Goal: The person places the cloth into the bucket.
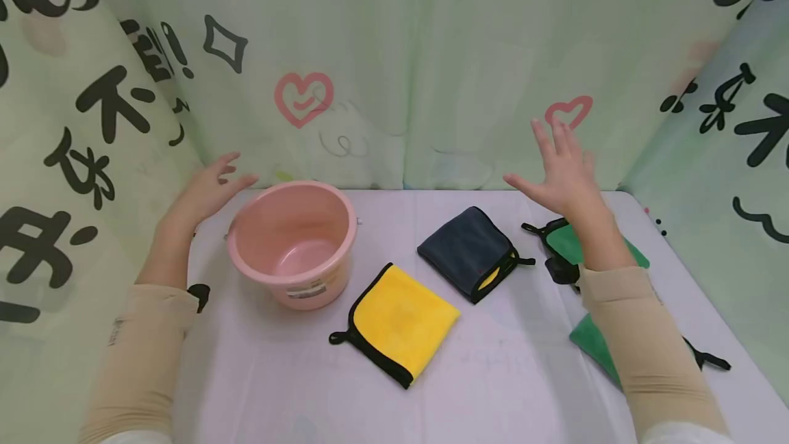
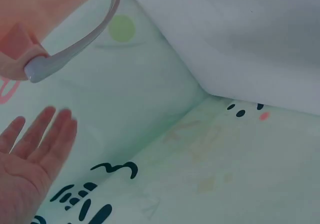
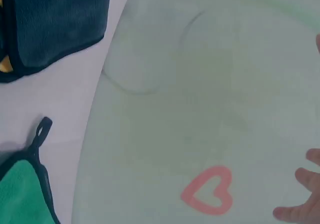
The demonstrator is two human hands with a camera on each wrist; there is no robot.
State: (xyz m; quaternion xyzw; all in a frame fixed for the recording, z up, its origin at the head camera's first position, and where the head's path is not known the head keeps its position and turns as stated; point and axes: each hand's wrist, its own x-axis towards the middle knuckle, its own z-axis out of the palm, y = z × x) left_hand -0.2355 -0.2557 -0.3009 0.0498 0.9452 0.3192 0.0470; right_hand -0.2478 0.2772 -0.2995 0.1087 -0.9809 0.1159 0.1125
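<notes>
My left hand (image 1: 212, 187) hovers with relaxed fingers just left of the pink bucket (image 1: 337, 273), holding nothing. In the left wrist view that hand (image 2: 32, 164) shows its palm and extended fingers, and the bucket's grey handle (image 2: 75, 54) appears above. On the other side my right hand (image 1: 564, 173) is raised with fingers spread, above the far edge of the table. Beneath it lies a green cloth (image 1: 564, 242) with black trim, partly covered by the forearm. A folded dark navy cloth (image 1: 462, 249) sits left of it, and a folded yellow cloth (image 1: 401, 321) nearer the front.
A second green cloth (image 1: 594, 344) lies under the right forearm, partly hidden. Everything stands on a table with a white cover (image 1: 493, 375). Pale green curtains (image 1: 474, 74) with black characters and pink hearts close off the back and both sides.
</notes>
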